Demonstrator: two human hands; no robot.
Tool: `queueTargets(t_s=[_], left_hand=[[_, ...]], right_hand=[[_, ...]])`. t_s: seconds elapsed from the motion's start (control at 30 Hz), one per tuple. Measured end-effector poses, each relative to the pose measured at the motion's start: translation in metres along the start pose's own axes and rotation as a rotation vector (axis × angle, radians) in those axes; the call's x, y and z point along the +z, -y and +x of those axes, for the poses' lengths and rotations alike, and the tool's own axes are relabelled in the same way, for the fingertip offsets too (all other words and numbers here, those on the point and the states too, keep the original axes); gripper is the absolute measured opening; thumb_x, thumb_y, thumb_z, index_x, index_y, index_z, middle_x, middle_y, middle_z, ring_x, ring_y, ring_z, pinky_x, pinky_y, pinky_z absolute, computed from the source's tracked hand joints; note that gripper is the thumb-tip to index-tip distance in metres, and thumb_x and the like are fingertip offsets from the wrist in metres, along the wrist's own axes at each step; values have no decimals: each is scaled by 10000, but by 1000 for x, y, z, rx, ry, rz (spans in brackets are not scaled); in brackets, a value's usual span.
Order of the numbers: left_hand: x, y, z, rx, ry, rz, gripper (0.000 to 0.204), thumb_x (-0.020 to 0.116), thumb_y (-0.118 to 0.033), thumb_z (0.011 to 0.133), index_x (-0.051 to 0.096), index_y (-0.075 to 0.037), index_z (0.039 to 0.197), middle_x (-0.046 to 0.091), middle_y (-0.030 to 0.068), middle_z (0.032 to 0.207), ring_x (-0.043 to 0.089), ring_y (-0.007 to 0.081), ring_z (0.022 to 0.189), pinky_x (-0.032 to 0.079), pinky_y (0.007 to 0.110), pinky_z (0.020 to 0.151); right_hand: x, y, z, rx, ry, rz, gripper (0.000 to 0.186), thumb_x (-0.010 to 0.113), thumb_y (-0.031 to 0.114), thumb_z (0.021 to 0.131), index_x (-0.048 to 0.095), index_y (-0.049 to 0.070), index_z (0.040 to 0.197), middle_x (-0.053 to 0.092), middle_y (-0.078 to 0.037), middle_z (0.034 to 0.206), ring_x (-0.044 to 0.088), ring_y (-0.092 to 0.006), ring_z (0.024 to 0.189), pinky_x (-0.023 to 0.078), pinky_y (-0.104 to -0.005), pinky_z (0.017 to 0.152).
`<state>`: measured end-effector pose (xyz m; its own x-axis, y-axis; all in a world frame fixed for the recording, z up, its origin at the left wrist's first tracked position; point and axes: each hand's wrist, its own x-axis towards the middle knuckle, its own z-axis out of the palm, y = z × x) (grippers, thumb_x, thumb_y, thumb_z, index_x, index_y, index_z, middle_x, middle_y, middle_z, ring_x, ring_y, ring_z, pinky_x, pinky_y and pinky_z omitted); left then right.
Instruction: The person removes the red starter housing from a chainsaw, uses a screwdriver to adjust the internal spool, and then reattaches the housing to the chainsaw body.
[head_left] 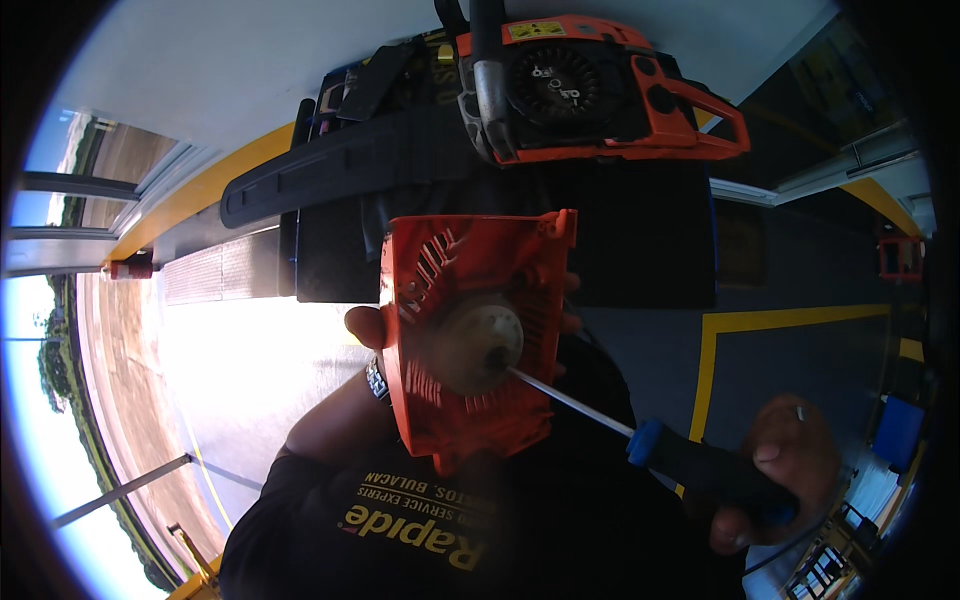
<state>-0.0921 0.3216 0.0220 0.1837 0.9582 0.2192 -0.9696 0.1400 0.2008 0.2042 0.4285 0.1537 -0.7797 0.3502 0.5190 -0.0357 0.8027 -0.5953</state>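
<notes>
My left hand (367, 326) is closed around an orange recoil starter cover (410, 370), thumb on its left edge and fingers behind its right side. The cover's inner face shows, with vent slots and a pale round pulley (465, 345) in the middle. My right hand (800, 460) grips the black and blue handle of a screwdriver (590, 410). Its shaft slants up to the left, and the tip meets the dark centre of the pulley. Beyond the cover lies an orange and black chainsaw (640, 110), its finned flywheel (557, 85) exposed.
The chainsaw rests on a black work surface (640, 240), its bar in a dark scabbard (310, 175) pointing left. A dark flat piece (375, 82) lies behind the scabbard. Yellow lines (800, 318) mark the floor at right; a blue box-like thing (898, 432) stands farther right.
</notes>
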Motion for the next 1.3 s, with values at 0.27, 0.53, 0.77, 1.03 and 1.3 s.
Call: queueTargets(t_s=[0.27, 0.53, 0.77, 1.03, 1.3], left_hand=[[24, -9, 7, -128, -205, 214, 1492, 839, -744, 560, 39, -13, 1586, 179, 316, 1591, 312, 493, 1435, 388, 649, 1098], [-10, 16, 6, -29, 38, -198, 1418, 871, -665, 601, 88, -15, 1587, 201, 296, 1596, 305, 488, 1441, 368, 636, 1120], [-19, 29, 2, 40, 105, -228, 1364, 694, -776, 711, 13, 39, 1567, 131, 350, 1586, 257, 525, 1446, 339, 667, 1116], [-6, 17, 3, -42, -59, -127, 1449, 858, -690, 602, 44, -10, 1588, 159, 318, 1601, 295, 512, 1436, 362, 641, 1118], [2, 15, 2, -70, -52, 49, 1425, 636, -873, 661, 12, 29, 1571, 105, 316, 1606, 249, 511, 1453, 340, 705, 1096]], right_hand=[[-1, 2, -8, 22, -33, -80, 586, 720, 475, 874, 513, 17, 1175, 530, -36, 681, 497, -135, 541, 398, -328, 509], [-27, 24, 18, 63, 255, -95, 514, 790, 427, 826, 557, 149, 1191, 533, -14, 776, 529, -160, 607, 398, -339, 550], [-28, 26, 23, 52, 252, -108, 539, 869, 219, 666, 596, 308, 1122, 453, -13, 922, 500, -177, 725, 338, -324, 540], [-26, 22, 20, 77, 190, -83, 553, 836, 230, 681, 580, 280, 1168, 458, -34, 932, 493, -166, 704, 337, -322, 535], [-27, 8, 13, -79, 135, -38, 617, 816, 347, 721, 545, 173, 1247, 519, -57, 838, 512, -150, 616, 343, -321, 511]])
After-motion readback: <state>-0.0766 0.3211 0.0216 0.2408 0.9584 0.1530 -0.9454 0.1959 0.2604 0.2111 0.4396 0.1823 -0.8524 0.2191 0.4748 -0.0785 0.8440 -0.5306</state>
